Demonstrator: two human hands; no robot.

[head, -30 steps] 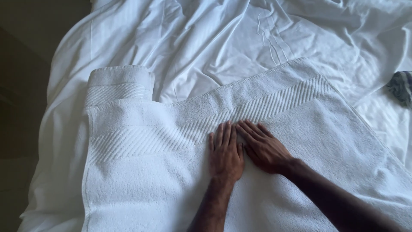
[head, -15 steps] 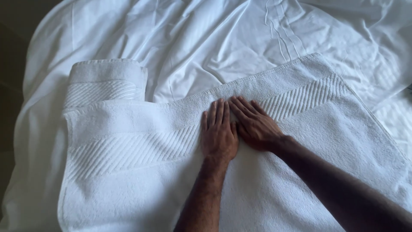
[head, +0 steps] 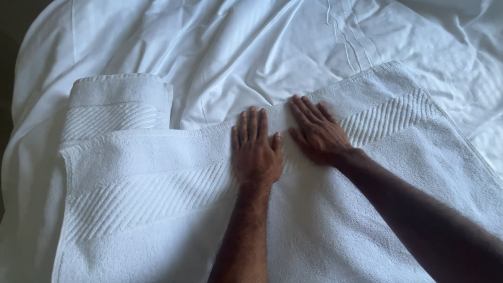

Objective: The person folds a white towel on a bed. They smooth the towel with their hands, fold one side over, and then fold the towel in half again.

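White, creased bed sheet (head: 251,47) covers the whole surface, falling away into a dark strip of floor at the left edge.

Spread over its near half lies a large white terry towel (head: 157,209), with a woven band of slanted ribs running across it; its far edge runs from the left up toward the right corner. Both hands rest flat on that far edge, near the middle. The left hand (head: 255,152) lies palm down, fingers straight and close together, pointing away from the person. The right hand (head: 318,133) lies just beside it, also palm down, fingers slightly fanned and angled toward the upper left; the two thumbs almost meet. Neither hand pinches or grips any cloth.

Smoothing of this kind goes best, I judge, with the palms kept flat and pressure even, stroking outward from the centre toward each side so that wrinkles run off the edge instead of bunching under the wrists. Nails or curled fingers would drag the loops and pull the towel askew on the slippery sheet.

Beyond the towel's left corner sits a second, folded white towel (head: 118,102), ribbed band showing, partly tucked under the spread one.
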